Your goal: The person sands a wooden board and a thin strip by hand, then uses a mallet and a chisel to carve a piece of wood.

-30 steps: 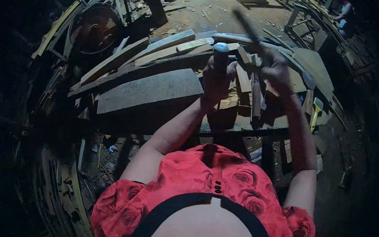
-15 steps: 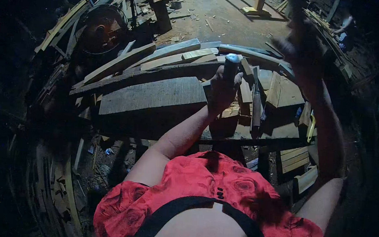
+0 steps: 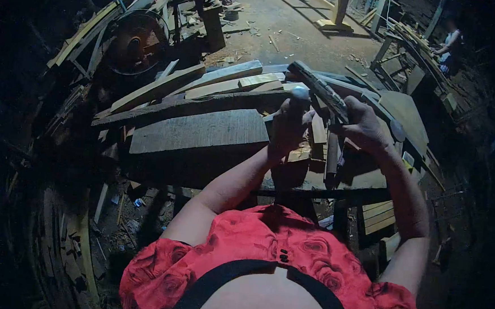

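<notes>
Tool [image 3: 300,92] in left hand [image 3: 287,128], stick [image 3: 318,90] in right hand [image 3: 365,128], above bench [image 3: 370,183].
Left fist wraps the tool, seemingly upright, its pale top left bare; right clasps the stick's near end, presumably for reach. Contact between them: I cannot tell. Board [image 3: 203,132] lies left.

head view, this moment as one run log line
left hand: grips tool | right hand: grips stick | tool-stick contact: unclear | grey board: left of hands
</notes>
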